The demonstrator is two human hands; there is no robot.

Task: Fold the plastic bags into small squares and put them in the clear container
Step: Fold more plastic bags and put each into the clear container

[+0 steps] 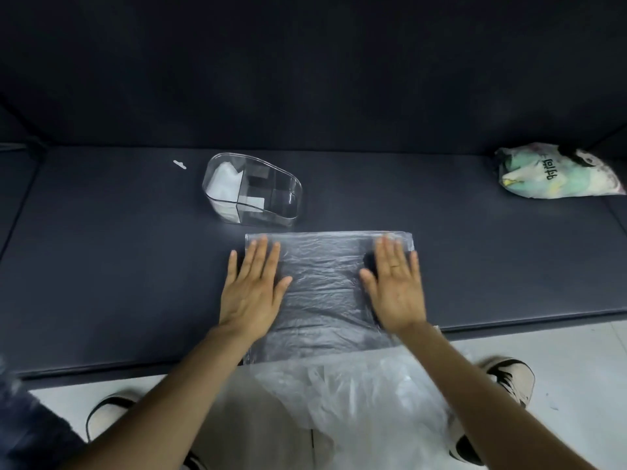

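One clear plastic bag (325,293) lies flat on the dark cushion (101,266), its long axis running from the person toward the clear container (252,191) just beyond, its near end hanging over the edge. Both hands press it, fingers straight and spread: left hand (251,293) on its left edge, right hand (395,290) on its right.

Left hand (251,290), right hand (395,286): flat, palms down.

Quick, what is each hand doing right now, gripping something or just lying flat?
Left hand: open, fingers straight, pressing flat on the clear crinkled plastic bag.
Right hand: open, fingers straight, pressing flat on the same bag.
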